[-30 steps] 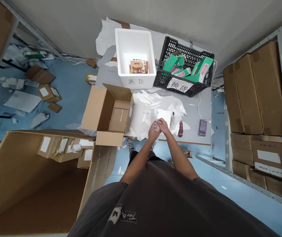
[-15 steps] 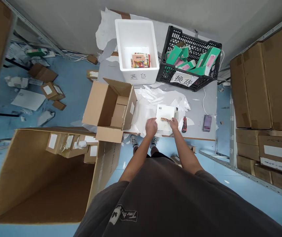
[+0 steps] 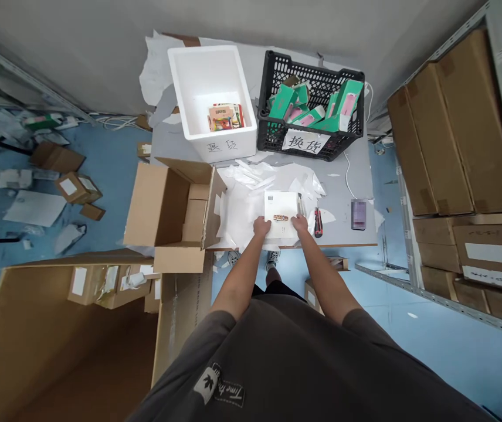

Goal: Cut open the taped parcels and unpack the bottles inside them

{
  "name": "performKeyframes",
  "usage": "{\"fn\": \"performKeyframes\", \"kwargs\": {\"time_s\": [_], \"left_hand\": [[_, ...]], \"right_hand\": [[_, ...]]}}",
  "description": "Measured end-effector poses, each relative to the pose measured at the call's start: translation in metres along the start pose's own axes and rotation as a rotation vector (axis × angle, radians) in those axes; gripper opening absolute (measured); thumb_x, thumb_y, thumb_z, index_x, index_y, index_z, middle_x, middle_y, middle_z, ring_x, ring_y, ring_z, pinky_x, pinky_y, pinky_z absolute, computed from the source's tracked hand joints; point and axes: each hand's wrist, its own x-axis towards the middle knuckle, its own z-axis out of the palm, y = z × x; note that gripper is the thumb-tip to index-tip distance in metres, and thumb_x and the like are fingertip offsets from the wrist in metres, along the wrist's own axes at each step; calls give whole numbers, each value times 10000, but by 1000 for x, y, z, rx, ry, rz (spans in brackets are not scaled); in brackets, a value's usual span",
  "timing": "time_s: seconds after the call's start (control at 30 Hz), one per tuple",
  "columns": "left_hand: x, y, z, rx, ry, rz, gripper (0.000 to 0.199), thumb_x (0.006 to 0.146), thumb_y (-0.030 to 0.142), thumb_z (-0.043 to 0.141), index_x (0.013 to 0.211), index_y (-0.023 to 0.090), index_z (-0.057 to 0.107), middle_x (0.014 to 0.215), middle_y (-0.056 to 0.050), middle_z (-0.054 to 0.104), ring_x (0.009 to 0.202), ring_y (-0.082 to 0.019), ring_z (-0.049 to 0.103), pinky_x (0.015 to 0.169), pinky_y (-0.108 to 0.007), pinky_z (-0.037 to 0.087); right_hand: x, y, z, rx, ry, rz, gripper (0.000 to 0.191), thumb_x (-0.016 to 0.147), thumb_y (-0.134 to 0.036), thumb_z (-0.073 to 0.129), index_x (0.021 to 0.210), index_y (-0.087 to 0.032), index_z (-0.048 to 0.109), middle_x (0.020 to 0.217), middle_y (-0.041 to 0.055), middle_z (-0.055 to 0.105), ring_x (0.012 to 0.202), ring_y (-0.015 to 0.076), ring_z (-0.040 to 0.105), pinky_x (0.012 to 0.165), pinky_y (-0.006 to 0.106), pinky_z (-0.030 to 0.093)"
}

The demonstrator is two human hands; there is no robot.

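Holding white book (image 3: 281, 205) between left hand (image 3: 261, 227) and right hand (image 3: 299, 223); fingers pinching its edges

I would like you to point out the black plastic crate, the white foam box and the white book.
Black plastic crate (image 3: 271, 135): head view, front wall.
White foam box (image 3: 242, 138): head view, front wall.
White book (image 3: 280, 203): head view, upper cover.

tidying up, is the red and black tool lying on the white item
No, the red and black tool lies beside the white item.
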Motion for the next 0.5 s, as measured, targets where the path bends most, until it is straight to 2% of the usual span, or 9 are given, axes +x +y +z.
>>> {"fn": "performKeyframes", "kwargs": {"time_s": [0.1, 0.3, 0.37, 0.5], "left_hand": [[4, 5, -7, 10, 10, 1, 428, 911, 311, 759, 1318, 196, 697, 1377, -183, 774, 1327, -330, 722, 1092, -407, 533], [6, 16, -13, -8, 4, 54, 317, 869, 304, 818, 1156, 207, 725, 1395, -205, 741, 1467, -391, 603, 1211, -487, 462], [3, 20, -11, -56, -45, 104, 382, 862, 245, 788, 1234, 191, 722, 1387, -202, 749, 1419, -398, 641, 1210, -505, 474], [-10, 22, -9, -181, -126, 218, 643, 832, 170, 734, 1467, 189, 636, 1444, -153, 746, 1360, -351, 690, 1206, -470, 508]], "right_hand": [[-4, -5, 1, 17, 0, 60, 460, 769, -272, 697, 1214, -207, 796, 1362, 143, 800, 1321, 352, 735, 1205, 501, 528], [-7, -7, -1, 59, -21, 87, 507, 777, -283, 706, 1272, -212, 784, 1425, 139, 773, 1409, 342, 689, 1238, 465, 504], [-9, -7, -1, 75, -39, 93, 519, 772, -286, 707, 1281, -212, 776, 1425, 140, 770, 1428, 340, 672, 1239, 442, 501], [-16, -8, -7, 131, -110, 87, 559, 768, -315, 706, 1316, -210, 744, 1386, 147, 781, 1359, 358, 701, 1169, 454, 557]]}}
